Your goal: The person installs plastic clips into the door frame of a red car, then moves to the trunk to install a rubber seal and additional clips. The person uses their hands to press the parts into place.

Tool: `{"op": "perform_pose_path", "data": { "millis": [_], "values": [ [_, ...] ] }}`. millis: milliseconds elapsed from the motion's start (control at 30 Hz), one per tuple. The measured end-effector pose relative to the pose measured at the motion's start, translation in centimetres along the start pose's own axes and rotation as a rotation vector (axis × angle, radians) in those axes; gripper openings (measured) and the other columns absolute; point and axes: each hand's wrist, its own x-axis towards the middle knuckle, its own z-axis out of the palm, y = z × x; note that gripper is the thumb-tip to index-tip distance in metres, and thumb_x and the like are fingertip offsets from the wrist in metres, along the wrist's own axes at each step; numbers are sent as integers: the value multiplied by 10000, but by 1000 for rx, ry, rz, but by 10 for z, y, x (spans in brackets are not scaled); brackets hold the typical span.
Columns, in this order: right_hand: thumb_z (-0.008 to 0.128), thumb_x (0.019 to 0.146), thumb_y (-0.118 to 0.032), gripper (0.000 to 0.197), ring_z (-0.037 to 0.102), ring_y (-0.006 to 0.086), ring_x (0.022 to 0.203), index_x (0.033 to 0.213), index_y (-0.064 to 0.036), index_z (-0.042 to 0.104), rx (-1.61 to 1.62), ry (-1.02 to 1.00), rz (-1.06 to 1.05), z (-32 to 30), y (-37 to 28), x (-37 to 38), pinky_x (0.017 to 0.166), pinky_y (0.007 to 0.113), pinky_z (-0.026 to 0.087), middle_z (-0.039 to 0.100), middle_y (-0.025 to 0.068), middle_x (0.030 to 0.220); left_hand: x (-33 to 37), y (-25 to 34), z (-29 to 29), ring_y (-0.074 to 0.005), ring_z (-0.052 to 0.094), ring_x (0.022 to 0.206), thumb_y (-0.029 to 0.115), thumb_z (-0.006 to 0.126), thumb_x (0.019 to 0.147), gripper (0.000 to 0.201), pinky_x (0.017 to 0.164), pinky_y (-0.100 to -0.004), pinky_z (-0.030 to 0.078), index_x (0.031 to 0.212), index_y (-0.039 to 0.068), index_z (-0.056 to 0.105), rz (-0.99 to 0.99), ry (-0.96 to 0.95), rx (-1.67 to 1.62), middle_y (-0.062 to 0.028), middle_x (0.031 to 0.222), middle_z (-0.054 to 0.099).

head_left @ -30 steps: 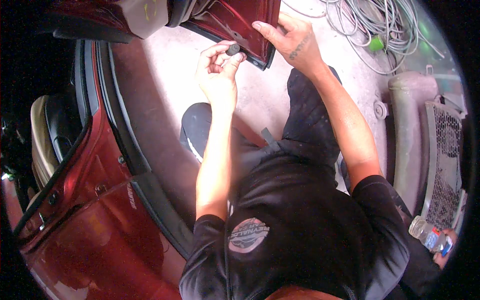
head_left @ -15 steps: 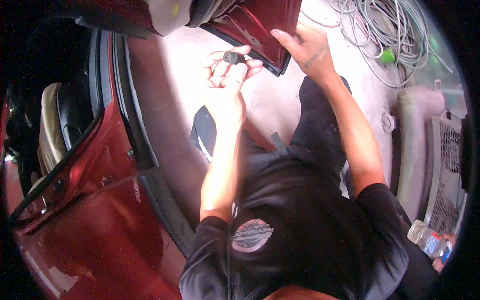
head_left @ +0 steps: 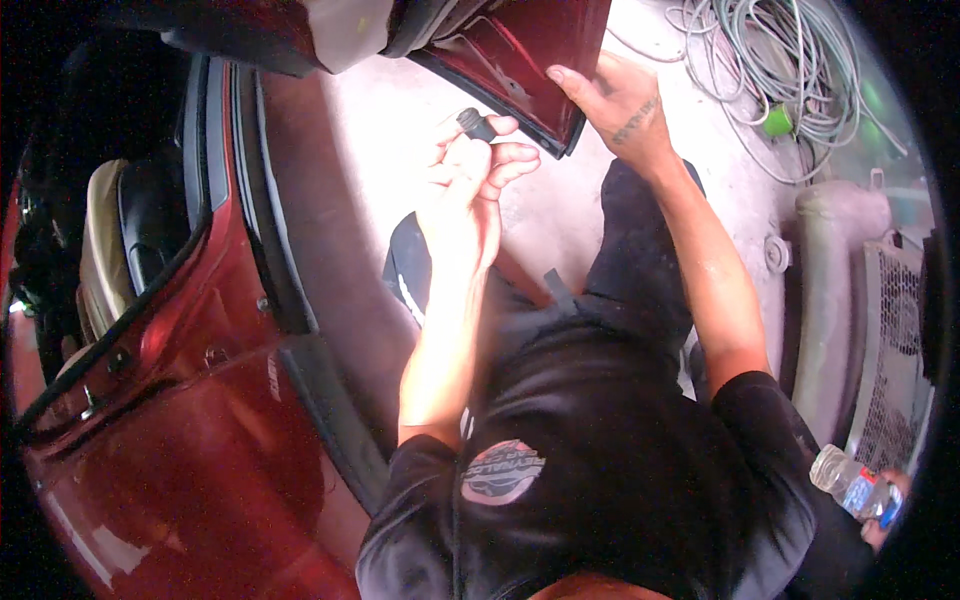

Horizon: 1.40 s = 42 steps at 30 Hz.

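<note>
The black shirt (head_left: 640,470), with a round pale badge (head_left: 503,472) on its chest, lay closest. Two bare forearms reached from its short sleeves, the hands well apart from each other. The left hand (head_left: 463,190) pinched a small black plug (head_left: 476,125) between the thumb and fingers, its ridged end tipped up and to the left; it was in the air, just beside the lower edge of a red panel (head_left: 540,70). The right hand (head_left: 625,115) was clamped on the panel's right edge, thumb flat on the near face and the other fingers partly hidden. A black strip (head_left: 495,105) ran along the panel's lower edge.

Below the hands were dark trousers (head_left: 640,240) and a pale floor (head_left: 400,105). To the left stood a red car body (head_left: 190,480), with a tan and black seat (head_left: 105,250) inside its opening. At the lower right, another person's hand (head_left: 876,532) held a clear bottle (head_left: 850,482). Farther right lay a thick grey tube-shaped piece (head_left: 830,290), a mesh panel (head_left: 890,340) and, above them, tangled cables (head_left: 770,50) near something green (head_left: 777,120).
</note>
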Motion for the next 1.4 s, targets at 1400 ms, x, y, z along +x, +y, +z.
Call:
{"op": "perform_pose_path", "data": {
  "millis": [1400],
  "values": [
    [749,874,-294,364,485,253,497,726,0,595,-150,24,-141,-6,10,1,493,378,407,467,119,590,40,-60,1,-114,607,667,-19,679,900,337,622,-264,570,1218,-88,592,52,210,570,-86,893,610]
  ]
}}
